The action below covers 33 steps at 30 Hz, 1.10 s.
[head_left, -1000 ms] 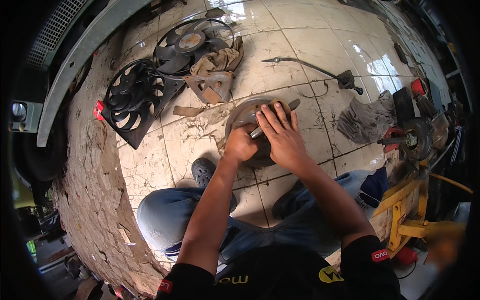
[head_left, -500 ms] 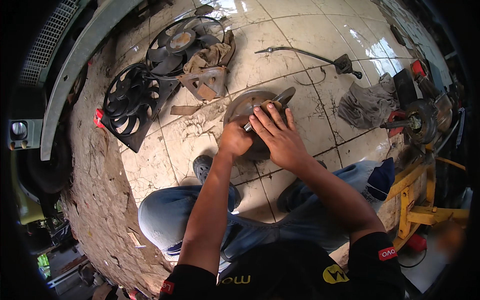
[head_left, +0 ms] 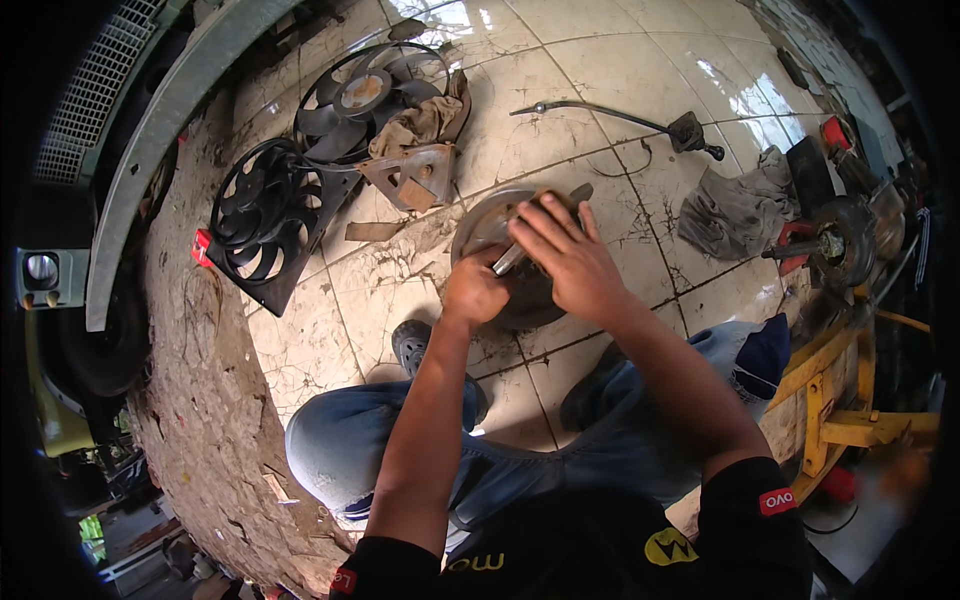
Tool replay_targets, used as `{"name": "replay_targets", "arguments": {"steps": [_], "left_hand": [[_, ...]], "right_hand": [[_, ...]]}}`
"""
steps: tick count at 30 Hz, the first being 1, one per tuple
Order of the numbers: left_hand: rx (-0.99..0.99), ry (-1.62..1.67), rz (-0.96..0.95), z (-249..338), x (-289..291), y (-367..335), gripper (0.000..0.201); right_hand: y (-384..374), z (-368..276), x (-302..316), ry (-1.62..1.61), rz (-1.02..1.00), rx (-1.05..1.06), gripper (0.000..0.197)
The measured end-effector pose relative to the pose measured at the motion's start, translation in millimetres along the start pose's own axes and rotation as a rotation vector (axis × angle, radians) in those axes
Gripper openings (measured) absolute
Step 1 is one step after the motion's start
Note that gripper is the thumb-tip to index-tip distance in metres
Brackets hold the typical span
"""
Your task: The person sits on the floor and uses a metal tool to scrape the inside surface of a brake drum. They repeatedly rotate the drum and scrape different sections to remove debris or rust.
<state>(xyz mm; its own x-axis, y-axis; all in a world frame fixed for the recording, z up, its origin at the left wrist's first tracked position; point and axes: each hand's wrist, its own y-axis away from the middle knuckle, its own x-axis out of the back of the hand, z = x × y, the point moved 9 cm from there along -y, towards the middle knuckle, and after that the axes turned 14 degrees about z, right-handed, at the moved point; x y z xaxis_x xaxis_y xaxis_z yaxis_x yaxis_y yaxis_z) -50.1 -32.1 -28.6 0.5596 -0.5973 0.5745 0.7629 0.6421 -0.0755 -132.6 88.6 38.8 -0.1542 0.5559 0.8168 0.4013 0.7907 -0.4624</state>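
A round, rusty-grey metal drum-like part lies on the tiles between my feet. Over its near left side my left hand is closed round a short shiny metal rod, whose end slants up toward the other hand. My right hand lies over the middle of the part, fingers stretched out and a little apart. Beneath its fingertips is a brownish, curved metal piece, and its dark tip sticks out beyond them. The palm hides where the rod meets this piece.
Two black radiator fans lie at the far left, with a brown rag and a triangular metal bracket. A gear lever with cable lies far right. Nearer right are a grey cloth and a yellow stand.
My right hand has shifted slightly right, its fingers lifting and angling more to the left. More of the shiny rod shows now. My left hand keeps its grip.
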Motion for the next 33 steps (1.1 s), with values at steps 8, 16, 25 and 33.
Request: {"name": "replay_targets", "arguments": {"steps": [8, 16, 25, 33], "left_hand": [[-0.006, 0.074, -0.074, 7, -1, -5, 0.033], [-0.076, 0.044, -0.133, 3, -2, -9, 0.038], [0.162, 0.002, -0.243, 20, 5, -8, 0.043], [-0.003, 0.023, -0.152, 15, 0, -9, 0.045]], "right_hand": [[10, -17, -1, 0.005, 0.002, 0.005, 0.068], [5, 45, 10, 0.032, 0.054, -0.304, 0.065], [11, -24, -1, 0.023, 0.035, 0.115, 0.060], [11, 12, 3, 0.163, 0.041, -0.145, 0.064]]}}
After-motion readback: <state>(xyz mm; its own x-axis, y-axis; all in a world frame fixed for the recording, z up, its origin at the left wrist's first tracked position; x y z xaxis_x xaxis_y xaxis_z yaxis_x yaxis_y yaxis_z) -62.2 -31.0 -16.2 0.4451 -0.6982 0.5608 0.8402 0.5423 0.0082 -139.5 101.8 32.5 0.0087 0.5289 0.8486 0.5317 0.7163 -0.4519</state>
